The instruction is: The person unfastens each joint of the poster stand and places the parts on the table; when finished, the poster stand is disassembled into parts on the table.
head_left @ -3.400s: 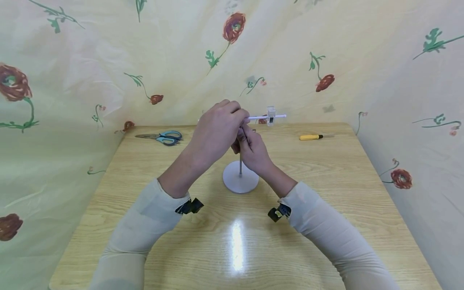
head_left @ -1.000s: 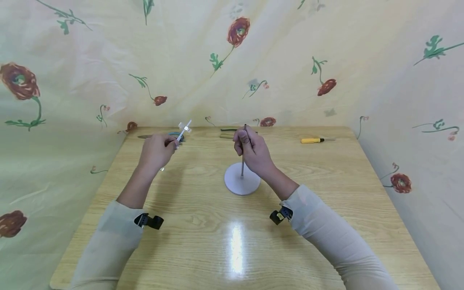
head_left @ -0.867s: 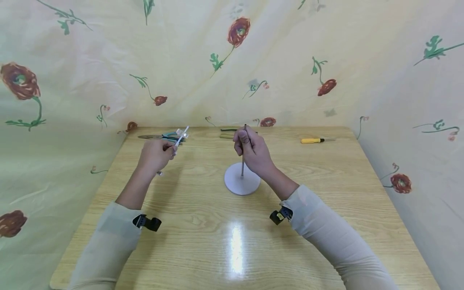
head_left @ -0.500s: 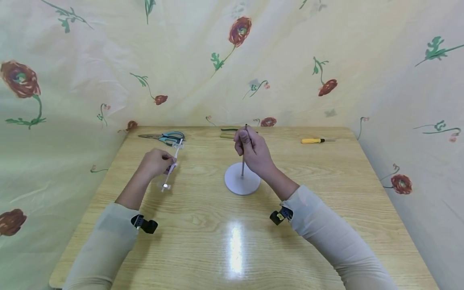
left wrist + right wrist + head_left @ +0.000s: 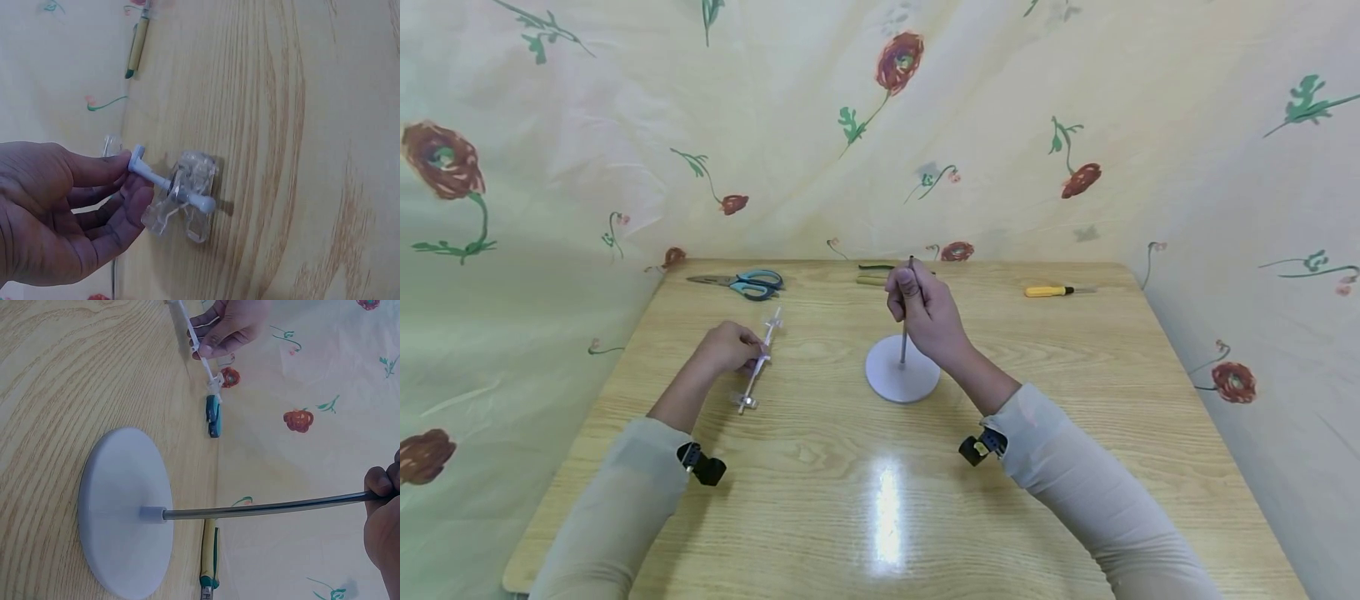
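A thin white bar [image 5: 756, 378] is being pinched at its middle between the thumb and fingers of the left hand [image 5: 726, 346]. The bar is being held low, over the left part of the surface [image 5: 820, 500]; whether the surface is being touched by it cannot be told. A clear clip [image 5: 200, 164] is being carried near the close end of the bar, and another clear clip [image 5: 772, 322] is being carried near the far end.

A thin metal rod [image 5: 269, 508] is being gripped near its top by the right hand [image 5: 925, 304], with the fingers being wrapped around it and the dark tip being left to poke out above. The rod is being held up by a round white base [image 5: 898, 383], which is lying flat on the surface. The two hands are being held well apart.

Farther out, a pair of blue and black scissors [image 5: 756, 283] is lying at the back left, just past the far end of the bar. A tool with yellow and green handles [image 5: 211, 550] is lying at the back, being partly hidden by the right hand in the head view. A yellow screwdriver [image 5: 1048, 292] is lying at the back right. Behind everything, a pale cloth [image 5: 1000, 83] with red flowers is being seen.
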A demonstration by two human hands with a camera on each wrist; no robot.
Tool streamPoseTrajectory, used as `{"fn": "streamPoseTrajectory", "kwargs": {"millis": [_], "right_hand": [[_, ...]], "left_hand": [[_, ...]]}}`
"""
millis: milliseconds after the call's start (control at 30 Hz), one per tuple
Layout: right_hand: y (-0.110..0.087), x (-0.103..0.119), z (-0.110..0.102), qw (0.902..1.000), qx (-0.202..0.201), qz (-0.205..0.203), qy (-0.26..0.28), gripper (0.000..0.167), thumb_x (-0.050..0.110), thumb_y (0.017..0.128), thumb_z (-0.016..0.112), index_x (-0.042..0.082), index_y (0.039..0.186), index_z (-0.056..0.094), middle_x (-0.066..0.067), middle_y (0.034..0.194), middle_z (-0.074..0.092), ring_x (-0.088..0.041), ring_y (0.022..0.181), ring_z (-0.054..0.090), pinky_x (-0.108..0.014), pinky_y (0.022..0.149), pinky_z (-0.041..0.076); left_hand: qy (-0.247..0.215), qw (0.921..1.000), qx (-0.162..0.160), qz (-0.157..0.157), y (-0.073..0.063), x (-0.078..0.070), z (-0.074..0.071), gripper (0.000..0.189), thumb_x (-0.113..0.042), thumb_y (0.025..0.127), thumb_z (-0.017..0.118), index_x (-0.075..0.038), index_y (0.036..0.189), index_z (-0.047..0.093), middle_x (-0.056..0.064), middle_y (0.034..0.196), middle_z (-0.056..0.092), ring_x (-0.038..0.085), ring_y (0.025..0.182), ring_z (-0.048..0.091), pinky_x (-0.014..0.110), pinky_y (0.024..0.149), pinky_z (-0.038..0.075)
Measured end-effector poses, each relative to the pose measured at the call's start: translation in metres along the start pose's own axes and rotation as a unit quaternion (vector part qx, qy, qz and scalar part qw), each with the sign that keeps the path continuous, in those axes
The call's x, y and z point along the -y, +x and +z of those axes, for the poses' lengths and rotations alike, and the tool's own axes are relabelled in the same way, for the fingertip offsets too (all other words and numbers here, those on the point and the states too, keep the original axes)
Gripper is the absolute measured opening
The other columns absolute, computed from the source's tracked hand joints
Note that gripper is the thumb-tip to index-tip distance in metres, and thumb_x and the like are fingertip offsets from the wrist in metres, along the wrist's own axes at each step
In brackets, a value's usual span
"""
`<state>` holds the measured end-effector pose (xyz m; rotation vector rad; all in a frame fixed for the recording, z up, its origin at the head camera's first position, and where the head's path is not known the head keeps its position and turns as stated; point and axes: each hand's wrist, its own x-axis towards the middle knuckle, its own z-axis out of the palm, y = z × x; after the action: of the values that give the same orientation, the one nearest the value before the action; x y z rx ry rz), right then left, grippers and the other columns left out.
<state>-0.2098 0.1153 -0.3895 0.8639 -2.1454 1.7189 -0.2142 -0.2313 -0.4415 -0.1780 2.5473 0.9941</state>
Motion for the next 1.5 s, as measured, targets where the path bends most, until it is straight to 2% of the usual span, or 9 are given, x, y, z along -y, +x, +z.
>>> {"fn": "streamPoseTrajectory", "kwargs": {"millis": [100, 333, 767, 933, 1100, 1267, 1400, 1500], "right_hand": [[0.000, 0.000, 0.000, 1.0000, 0.000, -0.001, -0.001, 0.039, 0.021, 0.121, 0.033, -0.004, 0.104, 0.057, -0.010, 0.069, 0.052, -0.017, 0.060, 0.047, -0.026, 0.056, 0.038], [0.000, 0.000, 0.000, 1.0000, 0.000, 0.002, 0.003, 0.039, 0.023, 0.121, 0.034, -0.003, 0.103, 0.057, -0.010, 0.069, 0.053, -0.018, 0.061, 0.047, -0.026, 0.057, 0.038], [-0.001, 0.000, 0.000, 1.0000, -0.001, 0.005, -0.002, 0.040, 0.020, 0.121, 0.033, -0.008, 0.104, 0.057, -0.011, 0.069, 0.053, -0.018, 0.061, 0.047, -0.026, 0.057, 0.038], [-0.001, 0.000, 0.000, 1.0000, -0.003, 0.004, -0.003, 0.038, 0.018, 0.121, 0.033, -0.004, 0.103, 0.057, -0.011, 0.069, 0.053, -0.017, 0.060, 0.047, -0.026, 0.057, 0.038], [-0.001, 0.000, 0.000, 1.0000, -0.002, 0.007, -0.002, 0.038, 0.018, 0.121, 0.033, -0.007, 0.104, 0.057, -0.011, 0.069, 0.053, -0.017, 0.060, 0.046, -0.026, 0.057, 0.038], [-0.001, 0.000, 0.000, 1.0000, -0.001, 0.006, 0.001, 0.038, 0.019, 0.121, 0.034, -0.006, 0.104, 0.057, -0.011, 0.069, 0.052, -0.018, 0.060, 0.047, -0.026, 0.057, 0.038], [-0.001, -0.001, 0.000, 1.0000, -0.002, 0.005, -0.002, 0.036, 0.019, 0.121, 0.034, -0.001, 0.102, 0.057, -0.011, 0.068, 0.053, -0.018, 0.060, 0.047, -0.026, 0.057, 0.039], [0.000, -0.001, -0.001, 1.0000, -0.002, 0.007, -0.002, 0.036, 0.018, 0.121, 0.034, -0.001, 0.102, 0.058, -0.012, 0.068, 0.054, -0.018, 0.061, 0.049, -0.026, 0.058, 0.041]], "left_hand": [[0.003, 1.0000, -0.002, -0.004, 0.001, 0.001, 0.001, 0.024, -0.010, 0.111, 0.063, 0.008, 0.123, 0.075, 0.019, 0.106, 0.078, 0.018, 0.085, 0.076, 0.028, 0.078, 0.067], [0.007, 0.9992, -0.019, -0.035, 0.004, 0.000, 0.005, 0.020, -0.009, 0.110, 0.064, 0.004, 0.117, 0.077, 0.016, 0.104, 0.080, 0.014, 0.080, 0.075, 0.025, 0.074, 0.066], [0.007, 0.9985, -0.022, -0.050, 0.009, 0.003, 0.006, 0.018, -0.011, 0.109, 0.069, 0.002, 0.117, 0.077, 0.015, 0.105, 0.079, 0.013, 0.079, 0.076, 0.024, 0.072, 0.064], [0.012, 0.9989, -0.023, -0.039, 0.008, 0.004, 0.005, 0.019, -0.012, 0.109, 0.070, 0.004, 0.116, 0.077, 0.015, 0.102, 0.080, 0.013, 0.077, 0.076, 0.025, 0.071, 0.064], [0.013, 0.9990, -0.023, -0.035, 0.007, 0.004, 0.005, 0.019, -0.012, 0.109, 0.069, 0.004, 0.117, 0.077, 0.016, 0.105, 0.080, 0.012, 0.077, 0.075, 0.025, 0.071, 0.065], [0.016, 0.9993, -0.026, -0.023, 0.004, 0.004, 0.003, 0.027, -0.016, 0.112, 0.067, 0.007, 0.122, 0.075, 0.019, 0.106, 0.081, 0.018, 0.081, 0.079, 0.029, 0.074, 0.067], [0.053, 0.9971, -0.055, 0.005, -0.001, 0.003, 0.002, 0.034, -0.026, 0.112, 0.067, 0.006, 0.121, 0.077, 0.019, 0.104, 0.081, 0.022, 0.084, 0.076, 0.031, 0.070, 0.062], [0.084, 0.9919, -0.089, 0.034, -0.004, -0.001, 0.002, 0.035, -0.029, 0.112, 0.068, 0.003, 0.120, 0.077, 0.019, 0.109, 0.079, 0.023, 0.084, 0.070, 0.028, 0.066, 0.054]]}}
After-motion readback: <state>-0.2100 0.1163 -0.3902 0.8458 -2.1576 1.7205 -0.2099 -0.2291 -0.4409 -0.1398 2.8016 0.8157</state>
